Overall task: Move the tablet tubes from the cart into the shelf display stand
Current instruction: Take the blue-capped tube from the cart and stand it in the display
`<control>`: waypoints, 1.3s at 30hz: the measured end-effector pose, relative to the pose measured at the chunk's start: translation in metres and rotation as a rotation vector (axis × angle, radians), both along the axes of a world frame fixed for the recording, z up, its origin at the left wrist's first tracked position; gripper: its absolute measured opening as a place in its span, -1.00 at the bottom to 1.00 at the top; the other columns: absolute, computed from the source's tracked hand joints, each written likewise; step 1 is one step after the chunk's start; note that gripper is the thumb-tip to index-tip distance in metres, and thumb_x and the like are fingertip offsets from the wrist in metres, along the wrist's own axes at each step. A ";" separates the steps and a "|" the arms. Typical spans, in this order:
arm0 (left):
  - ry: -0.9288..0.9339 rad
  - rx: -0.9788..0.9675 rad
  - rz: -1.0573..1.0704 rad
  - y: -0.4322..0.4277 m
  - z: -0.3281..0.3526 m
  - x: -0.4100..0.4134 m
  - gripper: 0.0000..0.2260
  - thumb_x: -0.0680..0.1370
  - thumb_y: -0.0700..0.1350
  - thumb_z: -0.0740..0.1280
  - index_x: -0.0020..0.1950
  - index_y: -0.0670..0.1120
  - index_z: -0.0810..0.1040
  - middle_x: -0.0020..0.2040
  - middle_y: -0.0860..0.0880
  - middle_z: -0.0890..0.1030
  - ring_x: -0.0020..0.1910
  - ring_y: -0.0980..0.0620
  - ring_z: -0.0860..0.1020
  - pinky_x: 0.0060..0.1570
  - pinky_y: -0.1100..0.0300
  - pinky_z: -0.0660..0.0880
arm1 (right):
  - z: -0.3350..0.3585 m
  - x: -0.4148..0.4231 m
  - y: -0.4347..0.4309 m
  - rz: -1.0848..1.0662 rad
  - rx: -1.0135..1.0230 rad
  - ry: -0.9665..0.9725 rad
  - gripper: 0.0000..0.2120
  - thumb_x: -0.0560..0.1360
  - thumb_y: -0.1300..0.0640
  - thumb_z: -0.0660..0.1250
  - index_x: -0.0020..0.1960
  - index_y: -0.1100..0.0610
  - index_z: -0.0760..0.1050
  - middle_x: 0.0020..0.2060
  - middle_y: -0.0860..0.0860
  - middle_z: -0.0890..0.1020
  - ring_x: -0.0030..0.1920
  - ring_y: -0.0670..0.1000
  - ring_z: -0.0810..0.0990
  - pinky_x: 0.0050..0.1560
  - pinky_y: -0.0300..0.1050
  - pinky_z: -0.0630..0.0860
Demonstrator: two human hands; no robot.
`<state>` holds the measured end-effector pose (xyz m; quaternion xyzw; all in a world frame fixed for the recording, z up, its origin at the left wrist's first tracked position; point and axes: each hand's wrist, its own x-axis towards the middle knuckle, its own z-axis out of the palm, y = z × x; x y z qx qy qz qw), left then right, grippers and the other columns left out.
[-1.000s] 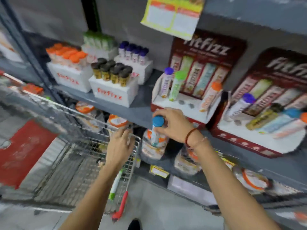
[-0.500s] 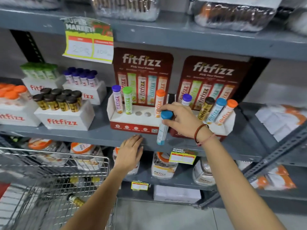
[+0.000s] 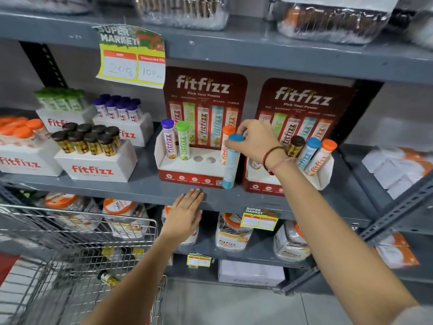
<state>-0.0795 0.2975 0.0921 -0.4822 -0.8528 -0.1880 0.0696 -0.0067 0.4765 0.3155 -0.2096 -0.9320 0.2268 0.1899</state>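
Note:
My right hand [image 3: 255, 141] grips a blue-capped tablet tube [image 3: 230, 165] by its cap, upright, in front of the left red fitfizz display stand [image 3: 187, 177]. That stand holds a purple-capped tube [image 3: 168, 138], a green-capped tube [image 3: 183, 140] and an orange-capped tube [image 3: 225, 144], with two empty holes [image 3: 204, 159] between them. My left hand [image 3: 185, 214] lies flat, fingers apart, against the shelf's front edge. Down in the wire cart [image 3: 77, 249] lies a dark-capped yellow tube [image 3: 110, 279].
A second red stand [image 3: 262, 186] to the right holds brown-, blue- and orange-capped tubes. White fitfizz boxes [image 3: 96, 170] full of tubes stand at the left. Tubs fill the lower shelf [image 3: 234, 235]. A price sign [image 3: 131, 59] hangs from the upper shelf.
My right hand has carried the blue-capped tube up from cart level to the front of the left stand. My left hand moved from the cart rim to the shelf edge.

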 end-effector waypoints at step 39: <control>0.005 0.022 -0.009 -0.002 -0.007 -0.004 -0.58 0.59 -0.09 0.16 0.44 -0.11 0.22 0.46 -0.09 0.29 0.46 -0.04 0.20 0.44 0.07 -0.02 | -0.020 -0.091 0.021 -0.047 0.005 -0.033 -0.75 0.38 0.03 0.42 -0.13 0.20 0.48 -0.23 0.06 0.51 -0.22 0.01 0.53 -0.24 -0.17 0.51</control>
